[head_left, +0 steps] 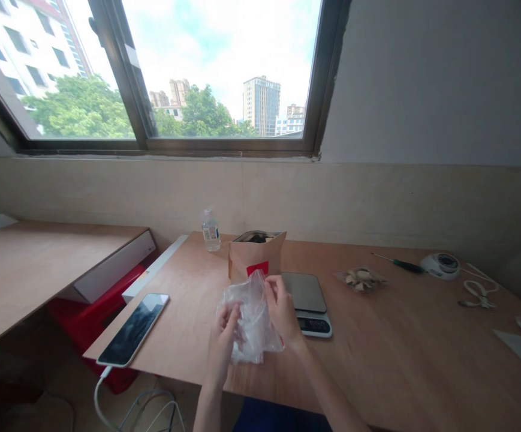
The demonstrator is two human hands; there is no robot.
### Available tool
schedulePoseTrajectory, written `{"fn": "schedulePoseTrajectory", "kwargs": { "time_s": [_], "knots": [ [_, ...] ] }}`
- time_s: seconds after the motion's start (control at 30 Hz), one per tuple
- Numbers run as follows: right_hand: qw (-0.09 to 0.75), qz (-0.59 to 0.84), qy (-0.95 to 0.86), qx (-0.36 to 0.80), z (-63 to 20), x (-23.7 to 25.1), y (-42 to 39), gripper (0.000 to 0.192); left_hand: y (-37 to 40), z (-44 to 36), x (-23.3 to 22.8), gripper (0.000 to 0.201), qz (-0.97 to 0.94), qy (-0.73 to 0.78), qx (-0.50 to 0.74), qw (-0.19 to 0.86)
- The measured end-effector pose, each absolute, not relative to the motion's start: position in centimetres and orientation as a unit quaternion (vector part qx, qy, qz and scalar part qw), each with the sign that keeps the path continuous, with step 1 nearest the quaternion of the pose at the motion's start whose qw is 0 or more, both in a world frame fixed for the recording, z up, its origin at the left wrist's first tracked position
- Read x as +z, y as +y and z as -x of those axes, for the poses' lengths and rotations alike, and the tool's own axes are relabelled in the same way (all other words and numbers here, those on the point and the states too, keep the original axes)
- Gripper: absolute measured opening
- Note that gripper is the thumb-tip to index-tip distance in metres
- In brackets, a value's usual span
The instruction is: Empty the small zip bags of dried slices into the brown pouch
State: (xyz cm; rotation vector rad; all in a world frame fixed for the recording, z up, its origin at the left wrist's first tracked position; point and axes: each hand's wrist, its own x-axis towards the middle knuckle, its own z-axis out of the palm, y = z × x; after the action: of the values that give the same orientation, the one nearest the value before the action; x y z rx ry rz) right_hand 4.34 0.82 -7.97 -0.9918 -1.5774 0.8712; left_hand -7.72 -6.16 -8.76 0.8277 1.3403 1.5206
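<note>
Clear plastic bags (253, 327), seemingly several bunched together, are between my two hands above the table's front edge. My left hand (226, 324) grips their left side with curled fingers. At the upper right, the thumb and fingers of my right hand (282, 303) pinch the plastic. Just behind the bags stands an open brown paper pouch (256, 255) with a red label; dark contents show at its mouth. A digital kitchen scale (307, 294) with a metal plate sits right beside my right hand, partly hidden by it.
A phone (134, 330) on a charging cable lies at the left edge. Behind it stands a water bottle (210, 230). To the right are a filled clear bag (361, 279), a screwdriver (406, 265), a dome camera (440, 265) and a coiled white cable (478, 293).
</note>
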Motion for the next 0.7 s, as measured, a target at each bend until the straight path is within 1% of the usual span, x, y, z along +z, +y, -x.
{"fn": "schedulePoseTrajectory", "kwargs": {
  "time_s": [0.1,0.17,0.27,0.3,0.37,0.43,0.47,0.53,0.6,0.67,0.7],
  "knots": [
    [0.516,0.402,-0.662,0.366,-4.8,-9.4,0.3,0.019,-5.7,8.1,-9.5,0.045,-0.323,0.539,0.630,0.456],
    [0.492,0.403,-0.670,0.384,-6.0,-10.4,0.4,0.021,-5.6,8.6,-9.5,0.046,-0.317,0.546,0.631,0.450],
    [0.467,0.454,-0.652,0.388,-9.9,-11.6,1.9,0.027,-5.6,9.9,-9.3,0.049,-0.307,0.566,0.635,0.427],
    [0.487,0.479,-0.639,0.353,-11.7,-12.0,2.9,0.028,-5.6,10.4,-9.3,0.050,-0.308,0.571,0.633,0.422],
    [0.505,0.506,-0.657,0.239,-15.8,-12.9,5.3,0.026,-5.4,11.3,-9.5,0.052,-0.317,0.584,0.619,0.419],
    [0.495,0.543,-0.671,0.099,-19.8,-14.0,7.8,0.023,-5.1,12.0,-10.0,0.057,-0.328,0.616,0.588,0.408],
    [0.473,0.564,-0.675,0.037,-21.7,-14.7,8.8,0.021,-4.9,12.3,-10.2,0.061,-0.333,0.638,0.573,0.391],
    [0.404,0.630,-0.662,-0.050,-24.8,-16.2,10.4,0.023,-4.6,12.4,-10.6,0.068,-0.353,0.687,0.553,0.313],
    [0.342,0.675,-0.647,-0.096,-27.0,-17.4,11.2,0.031,-4.4,12.2,-10.5,0.069,-0.395,0.727,0.529,0.190],
    [0.306,0.687,-0.648,-0.121,-28.4,-18.2,11.6,0.033,-4.5,11.7,-10.2,0.061,-0.460,0.737,0.488,0.089],
    [0.297,0.685,-0.652,-0.130,-28.9,-18.3,11.8,0.030,-4.5,11.3,-10.1,0.055,-0.497,0.730,0.463,0.068]
  ]
}}
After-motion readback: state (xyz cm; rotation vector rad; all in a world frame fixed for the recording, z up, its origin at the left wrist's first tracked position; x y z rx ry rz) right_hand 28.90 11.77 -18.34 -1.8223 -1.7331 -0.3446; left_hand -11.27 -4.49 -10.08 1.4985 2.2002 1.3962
